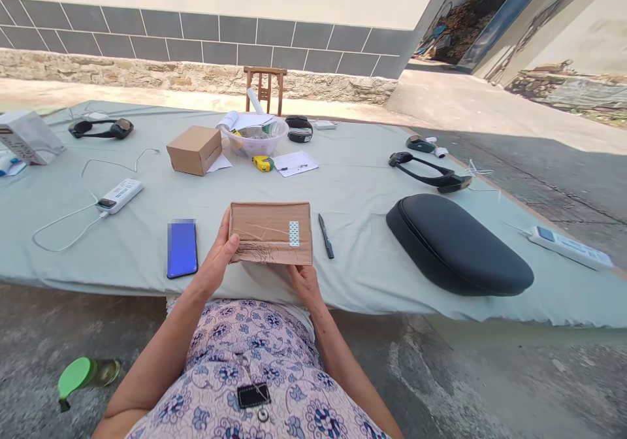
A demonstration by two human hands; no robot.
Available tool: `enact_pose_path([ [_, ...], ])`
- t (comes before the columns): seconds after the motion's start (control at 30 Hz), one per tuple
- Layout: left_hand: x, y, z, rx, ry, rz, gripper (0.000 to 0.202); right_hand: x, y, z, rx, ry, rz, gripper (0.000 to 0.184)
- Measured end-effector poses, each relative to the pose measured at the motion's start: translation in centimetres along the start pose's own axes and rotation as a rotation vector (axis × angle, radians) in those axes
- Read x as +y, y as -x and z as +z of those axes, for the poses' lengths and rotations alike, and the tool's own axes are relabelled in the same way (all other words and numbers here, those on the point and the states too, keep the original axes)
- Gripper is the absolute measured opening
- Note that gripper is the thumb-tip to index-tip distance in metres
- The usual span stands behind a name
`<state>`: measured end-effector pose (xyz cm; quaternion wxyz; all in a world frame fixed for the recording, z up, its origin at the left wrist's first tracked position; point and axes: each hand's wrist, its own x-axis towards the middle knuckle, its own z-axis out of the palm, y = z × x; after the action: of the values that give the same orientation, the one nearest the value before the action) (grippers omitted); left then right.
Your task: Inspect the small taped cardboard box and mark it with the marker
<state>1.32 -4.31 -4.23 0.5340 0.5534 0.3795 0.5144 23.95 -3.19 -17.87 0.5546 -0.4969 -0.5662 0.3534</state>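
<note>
A brown cardboard box (267, 220) is held up in front of me at the table's near edge. Dark scribbled lines mark its lower face, and a small patterned sticker (294, 234) sits on its right part. My left hand (220, 253) grips the box's left side, thumb on the face. Under the lower right edge, my right hand (304, 281) supports it; some of its fingers are hidden beneath. A black marker pen (326, 236) lies just right of the box. To the left rests a phone (182, 248) with a blue screen.
Farther back stand another cardboard box (194, 150) and a bowl (257, 142) of papers and odds and ends, near a yellow tape measure (263, 163). A black case (458, 246) occupies the right side. Cabled power banks (119, 196) and headsets (431, 174) lie around.
</note>
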Motion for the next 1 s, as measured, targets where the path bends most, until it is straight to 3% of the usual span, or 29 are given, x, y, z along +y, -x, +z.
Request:
enact_pose_path([
  [0.17, -0.6, 0.3, 0.4, -0.079, -0.054, 0.072, 0.099, 0.3, -0.1, 0.1, 0.007, -0.042, 0.047, 0.066],
  [0.5, -1.1, 0.1, 0.7, -0.061, -0.105, 0.089, 0.098, -0.3, -0.1, 0.0, -0.074, -0.010, -0.011, 0.075],
  [0.73, -1.0, 0.2, 0.9, -0.101, -0.195, 0.118, 0.097, -3.6, 0.1, -1.4, -0.044, -0.044, -0.093, 0.093],
  [0.87, -1.0, 0.2, 0.8, -0.105, -0.211, 0.121, 0.093, -6.2, 0.3, -1.8, 0.037, -0.191, -0.193, 0.087],
  [1.0, -0.8, 0.1, 0.9, -0.071, -0.226, 0.120, 0.094, -7.7, 0.1, -1.3, 0.072, -0.176, -0.172, 0.077],
])
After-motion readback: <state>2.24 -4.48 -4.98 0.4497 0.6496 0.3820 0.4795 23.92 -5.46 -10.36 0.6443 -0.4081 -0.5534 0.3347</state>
